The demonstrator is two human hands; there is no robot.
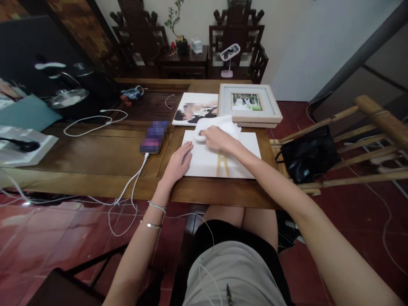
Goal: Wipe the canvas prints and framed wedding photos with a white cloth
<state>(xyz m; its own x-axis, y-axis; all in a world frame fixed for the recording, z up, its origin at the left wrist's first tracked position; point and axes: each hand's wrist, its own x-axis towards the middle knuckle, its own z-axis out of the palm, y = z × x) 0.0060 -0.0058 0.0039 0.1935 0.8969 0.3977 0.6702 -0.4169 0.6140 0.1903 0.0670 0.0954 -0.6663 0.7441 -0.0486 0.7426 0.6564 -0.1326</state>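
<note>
A flat white board [204,163] lies on the wooden table in front of me. A tan, A-shaped piece [222,165] shows on it, partly below my right forearm; I cannot tell if it is fixed on or printed. My right hand [216,139] is closed on a folded white cloth [231,124], which rests on the board's upper part. The fingertips press into the cloth. My left hand [181,160] lies flat at the board's left edge, fingers stretched out, holding nothing.
Behind the board lie a photo panel [194,109] and a framed photo [245,103] on a stack. Left of my hands, a phone [153,138] is plugged into a white cable [130,182] hanging over the table's front edge. A black bag [309,155] sits on a bamboo chair [360,144] at right.
</note>
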